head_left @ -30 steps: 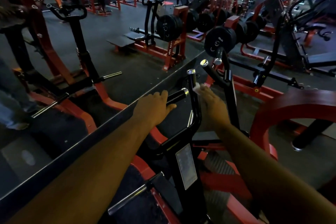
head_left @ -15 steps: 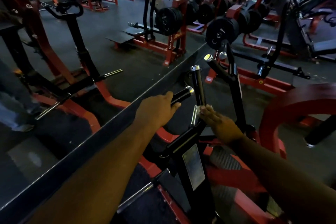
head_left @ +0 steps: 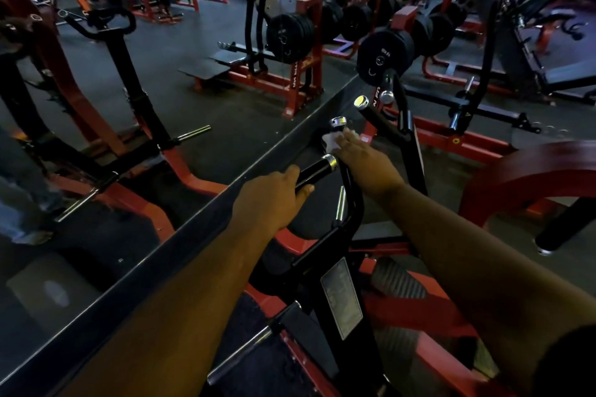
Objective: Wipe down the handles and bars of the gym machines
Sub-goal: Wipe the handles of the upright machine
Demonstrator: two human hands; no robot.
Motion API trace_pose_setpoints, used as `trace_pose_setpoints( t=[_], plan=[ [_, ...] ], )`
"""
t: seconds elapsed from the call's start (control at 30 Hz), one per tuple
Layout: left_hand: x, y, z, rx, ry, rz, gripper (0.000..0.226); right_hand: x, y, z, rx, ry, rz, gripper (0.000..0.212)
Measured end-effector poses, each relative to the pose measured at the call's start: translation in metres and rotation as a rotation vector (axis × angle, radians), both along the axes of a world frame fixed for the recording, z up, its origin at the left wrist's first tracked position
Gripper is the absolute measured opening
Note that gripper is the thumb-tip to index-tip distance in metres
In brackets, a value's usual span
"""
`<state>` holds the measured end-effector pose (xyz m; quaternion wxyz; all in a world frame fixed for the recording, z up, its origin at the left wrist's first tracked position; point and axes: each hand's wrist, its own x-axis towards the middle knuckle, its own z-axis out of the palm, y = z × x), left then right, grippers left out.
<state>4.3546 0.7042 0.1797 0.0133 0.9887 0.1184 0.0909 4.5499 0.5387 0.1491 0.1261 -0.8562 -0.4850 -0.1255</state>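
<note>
White cloth (head_left: 329,140) pressed on upright bar (head_left: 339,129) by right hand (head_left: 364,161), fingers straight; left hand (head_left: 271,200) grips side handle (head_left: 317,169).

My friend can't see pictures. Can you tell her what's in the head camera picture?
A person's right hand presses a white cloth against an upright black handle of a red and black gym machine, while the left hand grips the side handle. Weight plates and more machines stand behind.

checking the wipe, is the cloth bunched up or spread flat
Bunched: the cloth shows as a small white wad under the right hand's fingers, against the bar.
</note>
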Motion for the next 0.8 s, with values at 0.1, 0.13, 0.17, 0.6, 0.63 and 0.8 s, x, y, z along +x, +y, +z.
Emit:
trace_pose_setpoints(
  t=[0.1,0.13,0.17,0.6,0.63,0.8],
  plan=[
    [0.000,0.001,0.000,-0.001,-0.015,-0.001,0.048,-0.019,-0.035,-0.048,0.103,-0.006,0.089,0.052],
    [0.001,0.001,0.000,-0.001,-0.011,-0.001,0.048,-0.028,-0.047,-0.065,0.135,0.015,0.112,0.049],
    [0.000,0.001,0.000,-0.004,-0.004,-0.002,0.049,-0.040,-0.058,-0.079,0.174,0.048,0.129,0.048],
    [0.001,-0.001,0.000,0.019,-0.006,-0.002,0.052,-0.009,0.013,0.014,0.796,0.485,-0.254,0.042],
    [0.001,-0.001,0.000,0.021,-0.009,-0.001,0.052,-0.008,0.021,0.012,0.729,0.467,-0.245,0.044],
    [0.001,0.000,-0.001,0.002,-0.025,-0.007,0.049,-0.037,0.006,-0.029,0.721,0.438,-0.313,0.048]
  ],
)
